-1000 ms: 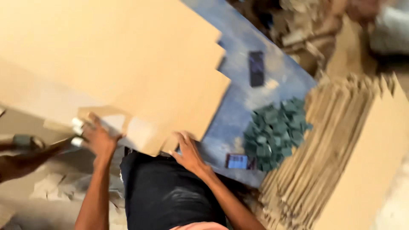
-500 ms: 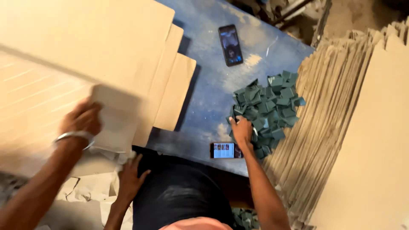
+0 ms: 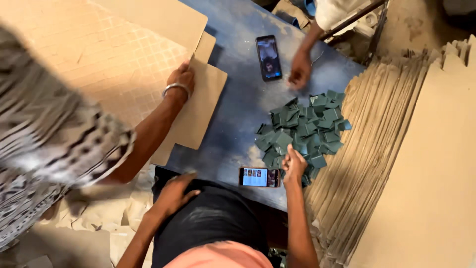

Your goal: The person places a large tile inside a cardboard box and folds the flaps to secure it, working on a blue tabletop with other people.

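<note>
Heap of small dark-green square pieces (image 3: 302, 130), overlapping, right hand (image 3: 293, 165) touching

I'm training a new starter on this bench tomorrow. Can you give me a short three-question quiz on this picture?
1. True or false: the right hand is at the pile of green squares.
2. Where does the left hand rest? A) on a phone B) on the person's dark lap C) on the cardboard stack
3. How many phones lie on the blue table?

Key
1. True: its fingers touch the pile's near edge.
2. B.
3. Two: the near phone by the right hand and the far phone by a co-worker's hand.
</note>
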